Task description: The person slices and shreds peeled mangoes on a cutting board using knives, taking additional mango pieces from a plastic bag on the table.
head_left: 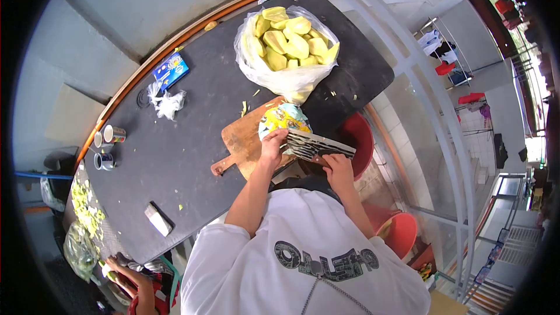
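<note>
My right hand (338, 169) is closed around the brown handle of a broad, cleaver-like knife (322, 144), whose wide blade shows dark and light streaks. At the blade's far left end, the fingers of my left hand (272, 144) are pinched together on its edge. Just beyond that hand lies a crumpled yellow and light-blue patterned cloth (284, 118), resting on a wooden cutting board (239, 140). Behind the board stands a clear plastic bag (291, 84) full of peeled, pale yellow-green pieces (286, 41) of fruit or vegetable.
On the dark table (192, 151) are a blue box (171, 70), a white plastic bag (169, 104), mugs (114, 134) and a phone-like object (158, 219). Red buckets (357, 140) stand at my right. Peelings (87, 213) and another person's arm (137, 280) are at lower left.
</note>
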The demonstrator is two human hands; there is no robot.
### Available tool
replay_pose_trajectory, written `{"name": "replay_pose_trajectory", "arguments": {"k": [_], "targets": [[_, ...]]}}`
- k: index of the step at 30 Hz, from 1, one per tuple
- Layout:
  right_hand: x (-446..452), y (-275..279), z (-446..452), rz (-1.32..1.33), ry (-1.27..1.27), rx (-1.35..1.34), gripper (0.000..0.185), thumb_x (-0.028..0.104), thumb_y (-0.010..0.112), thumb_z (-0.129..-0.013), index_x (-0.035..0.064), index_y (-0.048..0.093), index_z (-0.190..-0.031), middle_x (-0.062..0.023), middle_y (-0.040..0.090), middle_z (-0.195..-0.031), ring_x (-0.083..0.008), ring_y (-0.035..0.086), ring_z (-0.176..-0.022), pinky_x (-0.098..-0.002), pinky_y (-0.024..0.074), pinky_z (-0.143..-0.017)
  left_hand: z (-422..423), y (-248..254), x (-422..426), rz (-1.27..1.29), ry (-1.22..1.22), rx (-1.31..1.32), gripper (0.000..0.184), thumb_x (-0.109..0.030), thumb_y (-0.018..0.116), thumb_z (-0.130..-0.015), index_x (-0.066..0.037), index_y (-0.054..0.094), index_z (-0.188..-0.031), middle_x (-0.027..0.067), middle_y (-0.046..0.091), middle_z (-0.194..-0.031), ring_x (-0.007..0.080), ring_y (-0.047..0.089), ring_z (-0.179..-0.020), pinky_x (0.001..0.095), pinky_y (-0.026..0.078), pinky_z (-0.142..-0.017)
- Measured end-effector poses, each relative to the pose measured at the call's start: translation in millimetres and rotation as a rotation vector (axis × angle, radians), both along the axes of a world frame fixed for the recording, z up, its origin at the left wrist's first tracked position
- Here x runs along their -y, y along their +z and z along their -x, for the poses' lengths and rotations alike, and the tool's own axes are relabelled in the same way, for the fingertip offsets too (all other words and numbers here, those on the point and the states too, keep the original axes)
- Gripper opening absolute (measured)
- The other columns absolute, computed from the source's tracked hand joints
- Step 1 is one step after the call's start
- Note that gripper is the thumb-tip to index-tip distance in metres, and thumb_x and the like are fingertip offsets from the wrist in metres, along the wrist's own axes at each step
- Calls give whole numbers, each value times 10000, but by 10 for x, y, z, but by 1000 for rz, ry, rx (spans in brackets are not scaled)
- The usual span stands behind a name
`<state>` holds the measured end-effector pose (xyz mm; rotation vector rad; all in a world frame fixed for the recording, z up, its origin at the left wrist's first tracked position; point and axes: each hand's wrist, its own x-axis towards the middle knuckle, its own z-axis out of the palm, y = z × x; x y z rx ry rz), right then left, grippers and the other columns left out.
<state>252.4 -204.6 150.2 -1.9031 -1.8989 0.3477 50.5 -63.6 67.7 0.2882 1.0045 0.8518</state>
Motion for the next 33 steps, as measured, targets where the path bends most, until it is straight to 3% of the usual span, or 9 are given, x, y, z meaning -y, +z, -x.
{"name": "replay_pose_trajectory", "arguments": {"k": [3, 6, 12, 15, 23, 27, 29, 31, 33], "targets": [[-43, -1, 25, 15, 26, 15, 411, 85, 789, -711, 88, 699, -1112, -84, 664, -1067, -305, 599, -1011, -429, 463, -858, 70, 4, 59, 44, 104, 13, 149, -204, 713, -927, -99, 692, -1030, 33, 705, -924, 186, 651, -810, 362, 505, -761], [-175, -51, 73, -5, 82, 18, 412, 86, 792, -703, 89, 701, -1105, -76, 669, -1052, -298, 602, -1006, -427, 462, -849, 222, 150, 178, 190, -98, 109, 289, -161, 671, -951, -65, 607, -1216, 93, 707, -1025, 226, 668, -841, 389, 548, -786], [-466, -75, 351, -47, 224, -38, 390, 87, 754, -734, 83, 683, -1117, -74, 661, -1068, -286, 576, -1078, -436, 465, -897, 483, -237, 489, 101, -30, 75, 162, -122, 664, -962, -34, 643, -1096, 101, 715, -1034, 217, 694, -882, 345, 580, -750], [-514, -69, 504, -114, 257, -139, 377, 93, 749, -762, 56, 676, -1130, -123, 659, -1105, -329, 557, -1136, -443, 457, -991, 867, -189, 551, 116, 177, 21, 114, -118, 673, -955, -73, 625, -1048, 59, 690, -964, 154, 630, -761, 295, 536, -640], [-230, -603, 47, 30, -56, -314, 335, 95, 769, -787, 43, 694, -1110, -118, 715, -980, -293, 664, -962, -394, 532, -871, 3506, -1334, 1196, 0, 819, 121, 171, -200, 534, -1042, -53, 571, -963, 53, 602, -788, 160, 561, -661, 274, 457, -568], [-11, -916, -219, 136, -233, -373, 291, 124, 767, -818, 24, 705, -1084, -129, 736, -896, -222, 714, -817, -336, 566, -762, 4080, -883, 1472, -53, 1217, -102, 346, -336, 417, -1084, -61, 596, -976, 68, 624, -803, 170, 567, -678, 294, 458, -589], [24, -888, -241, 258, -299, -467, 278, 128, 751, -834, 10, 706, -1081, -134, 739, -878, -211, 715, -796, -327, 570, -754, 4759, -1350, 1804, -120, 1218, -61, 395, -353, 373, -1090, -48, 606, -999, 74, 638, -821, 168, 578, -701, 298, 456, -595], [36, -864, -227, 269, -308, -481, 280, 130, 748, -837, 6, 705, -1084, -133, 740, -872, -209, 716, -792, -326, 570, -754, 4955, -1260, 1862, -117, 1531, -114, 416, -347, 351, -1089, -37, 618, -1008, 81, 637, -788, 170, 580, -678, 302, 457, -585], [17, -867, -235, 274, -314, -497, 282, 132, 745, -840, 2, 705, -1087, -132, 741, -866, -207, 716, -788, -324, 570, -754, 5104, -1174, 2090, -216, 1532, -77, 388, -305, 372, -1077, -19, 617, -982, 94, 642, -760, 189, 587, -643, 318, 499, -597]]}}
